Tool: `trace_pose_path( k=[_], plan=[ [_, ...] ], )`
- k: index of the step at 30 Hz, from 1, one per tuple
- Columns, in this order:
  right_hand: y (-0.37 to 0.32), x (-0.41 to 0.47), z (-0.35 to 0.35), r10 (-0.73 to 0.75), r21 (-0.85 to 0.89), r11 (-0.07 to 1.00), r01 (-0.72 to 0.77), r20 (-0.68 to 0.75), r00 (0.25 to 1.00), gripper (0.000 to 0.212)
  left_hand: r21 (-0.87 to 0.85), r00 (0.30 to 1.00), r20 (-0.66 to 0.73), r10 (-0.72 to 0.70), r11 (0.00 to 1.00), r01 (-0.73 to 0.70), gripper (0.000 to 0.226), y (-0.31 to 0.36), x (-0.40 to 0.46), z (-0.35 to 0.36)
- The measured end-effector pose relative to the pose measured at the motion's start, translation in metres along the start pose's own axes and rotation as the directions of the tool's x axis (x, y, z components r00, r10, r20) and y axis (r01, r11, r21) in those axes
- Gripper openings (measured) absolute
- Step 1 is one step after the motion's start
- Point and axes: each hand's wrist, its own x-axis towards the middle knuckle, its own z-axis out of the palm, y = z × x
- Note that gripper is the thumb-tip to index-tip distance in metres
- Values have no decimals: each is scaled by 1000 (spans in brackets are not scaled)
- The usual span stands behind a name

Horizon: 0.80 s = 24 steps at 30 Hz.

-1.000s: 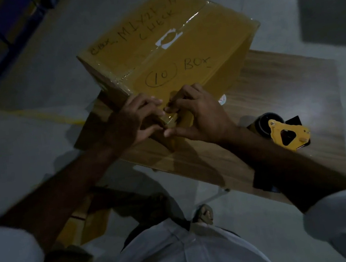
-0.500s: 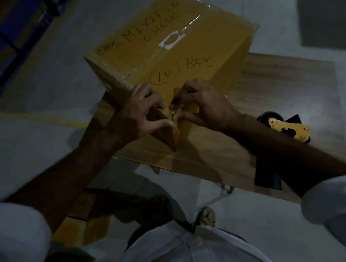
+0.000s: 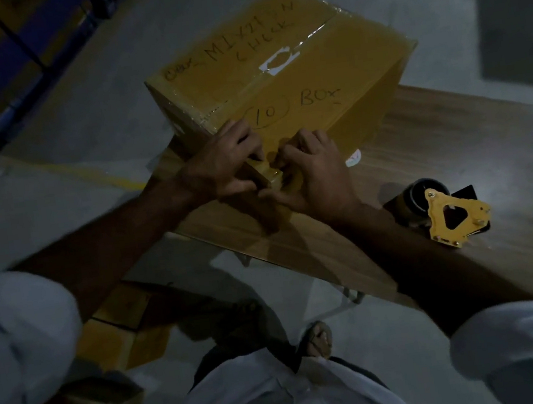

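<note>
So the taped yellow-brown cardboard box point(image 3: 291, 71) sits on the wooden tabletop point(image 3: 456, 147), with the left hand point(image 3: 222, 163) and right hand point(image 3: 315, 167) both curled tight onto its near corner. A yellow tape dispenser point(image 3: 448, 217) lies right of the box.

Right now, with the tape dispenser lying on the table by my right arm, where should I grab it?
Probably from above with the right hand, once it leaves the box. Pinch the tape dispenser across its yellow frame: it lies flat on its side, plate up. Its handle is too dark to see.
</note>
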Motion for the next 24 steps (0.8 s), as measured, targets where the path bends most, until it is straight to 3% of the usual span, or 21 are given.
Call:
trace_pose_path(
  k=[6,8,12,17,20,24],
  plan=[
    [-22,-14,12,121,-125,984,-127,-56,991,56,-26,985,-31,-168,986,167,62,22,-12,12],
    [-24,-9,9,140,-167,975,-146,-46,989,57,-61,990,4,-141,988,141,60,14,-12,6],
    [-36,4,14,261,-90,958,-272,-114,959,52,-44,991,-20,-135,990,134,49,-22,-11,-13],
    [-55,2,21,335,-222,911,-348,-94,937,49,8,996,6,-88,996,88,65,-26,-8,-9],
    [-65,7,17,330,-270,896,-353,-129,935,65,52,994,64,-83,995,80,83,-44,-6,-18],
    [-70,34,19,498,-292,806,-514,-135,857,79,-13,977,-8,-214,977,214,94,-90,1,-49]
  ],
)
